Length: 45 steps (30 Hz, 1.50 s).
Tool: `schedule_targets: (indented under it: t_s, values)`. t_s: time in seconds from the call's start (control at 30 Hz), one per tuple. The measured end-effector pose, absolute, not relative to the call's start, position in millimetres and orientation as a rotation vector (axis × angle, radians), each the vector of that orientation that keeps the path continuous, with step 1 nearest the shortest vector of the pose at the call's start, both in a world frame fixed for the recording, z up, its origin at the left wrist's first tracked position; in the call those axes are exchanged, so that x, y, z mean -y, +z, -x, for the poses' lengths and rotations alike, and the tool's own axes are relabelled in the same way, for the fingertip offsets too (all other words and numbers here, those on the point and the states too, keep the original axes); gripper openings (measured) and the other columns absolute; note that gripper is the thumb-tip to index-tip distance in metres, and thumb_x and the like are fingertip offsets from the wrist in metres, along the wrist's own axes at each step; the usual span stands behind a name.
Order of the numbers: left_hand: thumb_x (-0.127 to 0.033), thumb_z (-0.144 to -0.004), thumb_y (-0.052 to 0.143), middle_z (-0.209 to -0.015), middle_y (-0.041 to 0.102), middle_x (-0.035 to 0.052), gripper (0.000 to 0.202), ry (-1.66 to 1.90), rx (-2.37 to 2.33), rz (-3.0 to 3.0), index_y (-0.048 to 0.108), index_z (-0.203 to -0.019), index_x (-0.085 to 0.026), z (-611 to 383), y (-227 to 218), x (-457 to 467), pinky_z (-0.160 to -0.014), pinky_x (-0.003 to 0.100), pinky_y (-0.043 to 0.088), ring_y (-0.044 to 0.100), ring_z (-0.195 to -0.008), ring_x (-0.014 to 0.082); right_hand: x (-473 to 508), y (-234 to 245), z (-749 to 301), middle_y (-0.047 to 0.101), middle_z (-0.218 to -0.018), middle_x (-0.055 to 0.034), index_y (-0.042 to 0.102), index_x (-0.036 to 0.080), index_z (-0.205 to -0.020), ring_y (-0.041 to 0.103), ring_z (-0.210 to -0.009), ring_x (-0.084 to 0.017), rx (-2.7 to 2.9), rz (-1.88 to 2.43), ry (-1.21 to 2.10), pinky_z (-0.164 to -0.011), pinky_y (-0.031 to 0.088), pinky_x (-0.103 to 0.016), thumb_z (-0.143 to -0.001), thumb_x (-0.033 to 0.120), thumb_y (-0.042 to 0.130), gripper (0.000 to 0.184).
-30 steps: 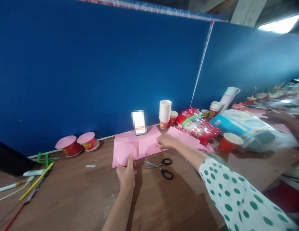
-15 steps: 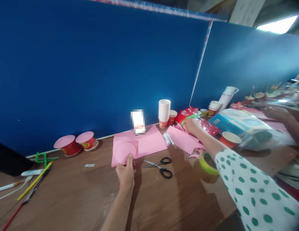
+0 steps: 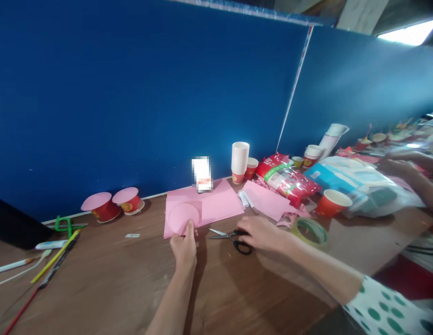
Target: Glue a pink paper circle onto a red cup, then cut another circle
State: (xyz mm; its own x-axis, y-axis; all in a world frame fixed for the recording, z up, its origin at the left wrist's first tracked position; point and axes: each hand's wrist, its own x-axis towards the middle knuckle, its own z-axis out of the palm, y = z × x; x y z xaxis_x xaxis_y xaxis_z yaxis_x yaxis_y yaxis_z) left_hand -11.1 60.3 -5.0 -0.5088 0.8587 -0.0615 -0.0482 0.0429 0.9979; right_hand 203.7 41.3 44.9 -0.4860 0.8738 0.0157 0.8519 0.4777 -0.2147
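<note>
My left hand [image 3: 184, 246] pinches the near edge of a pink paper circle [image 3: 183, 217], thumb on top. The circle lies on a pink sheet [image 3: 218, 204] on the brown table [image 3: 108, 284]. My right hand [image 3: 261, 232] lies with its fingers stretched over the black handles of the scissors [image 3: 233, 238], just right of my left hand. The blades point left toward the circle. One handle loop is hidden under my fingers.
A green tape roll [image 3: 309, 231], a second pink sheet [image 3: 265, 201] and paper scraps lie to the right. Red cups with pink lids [image 3: 102, 207] stand at the left, pencils [image 3: 52, 258] further left. Stacked white cups [image 3: 240, 160], a red bag [image 3: 286, 179], a red cup [image 3: 333, 203]. Another person's hand [image 3: 401, 165] far right.
My right hand has come back from the red bag at the back right and now rests on the scissors. The tape roll lies on the table. My left hand has stayed on the circle.
</note>
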Motion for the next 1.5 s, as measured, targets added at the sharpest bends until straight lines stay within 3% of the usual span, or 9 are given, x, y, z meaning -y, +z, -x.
schedule_targets:
  t_s: [0.3,0.4,0.7,0.93,1.07,1.2,1.5]
  values:
    - [-0.042,-0.06,0.056,-0.045,0.054,0.0022,0.033,1.561,-1.572,-0.855,0.06,-0.058,-0.009,12.0,-8.9,-61.8,-0.031,0.022,0.037,0.05,-0.037,0.0132,-3.9,41.6,-215.5,0.057,-0.081,-0.0065,0.056,0.018,-0.083,0.052,-0.081,-0.021,2.606,1.667,0.083,-0.064,0.036,-0.027,-0.077,0.02,0.053,0.007]
    - [-0.041,-0.06,0.057,-0.043,0.053,0.0013,0.032,1.593,-1.574,-0.839,0.06,-0.059,-0.01,11.4,-10.0,-62.9,-0.032,0.021,0.037,0.05,-0.038,0.0128,8.3,41.8,-224.0,0.057,-0.079,-0.0068,0.055,0.018,-0.083,0.055,-0.073,-0.02,2.559,1.796,0.098,-0.06,0.036,-0.026,-0.079,0.02,0.049,0.007]
    - [-0.04,-0.061,0.056,-0.043,0.053,0.0006,0.03,1.584,-1.605,-0.848,0.059,-0.057,-0.011,9.7,-10.4,-62.8,-0.03,0.022,0.037,0.05,-0.038,0.0133,29.2,25.8,-233.8,0.058,-0.078,-0.0021,0.051,0.02,-0.085,0.055,-0.07,-0.015,2.123,1.785,0.558,-0.062,0.038,-0.025,-0.08,0.021,0.043,0.01]
    - [-0.041,-0.06,0.057,-0.046,0.056,0.0029,0.033,1.565,-1.626,-0.913,0.062,-0.063,-0.008,11.3,-10.2,-61.5,-0.032,0.023,0.039,0.054,-0.042,0.0162,3.5,14.7,-207.7,0.053,-0.066,0.0024,0.043,0.019,-0.107,0.049,-0.048,-0.008,1.646,1.435,1.042,-0.044,0.037,-0.018,-0.081,0.027,0.042,0.027]
    - [-0.043,-0.061,0.057,-0.048,0.057,0.0041,0.036,1.571,-1.626,-0.932,0.063,-0.066,-0.007,11.7,-14.1,-62.8,-0.034,0.025,0.04,0.053,-0.042,0.0166,-40.2,11.5,-187.5,0.056,-0.066,0.001,0.049,0.016,-0.104,0.042,-0.041,-0.005,1.511,1.307,1.202,-0.036,0.031,-0.016,-0.077,0.029,0.049,0.031]
    - [-0.042,-0.062,0.058,-0.051,0.06,0.0068,0.036,1.573,-1.672,-1.057,0.064,-0.066,-0.006,13.3,-15.4,-63.2,-0.043,0.026,0.043,0.057,-0.048,0.0187,-73.3,-0.4,-167.8,0.053,-0.067,0.0006,0.047,0.014,-0.106,0.045,-0.05,-0.008,1.422,1.196,1.095,-0.042,0.035,-0.017,-0.077,0.025,0.047,0.032]
    - [-0.043,-0.062,0.058,-0.049,0.059,0.0065,0.037,1.551,-1.653,-1.133,0.064,-0.066,-0.006,11.5,-12.0,-60.6,-0.042,0.025,0.04,0.056,-0.047,0.0187,-63.2,-5.3,-158.9,0.054,-0.078,-0.0018,0.04,0.018,-0.115,0.047,-0.057,-0.01,1.695,1.086,0.908,-0.051,0.039,-0.02,-0.078,0.019,0.044,0.037]
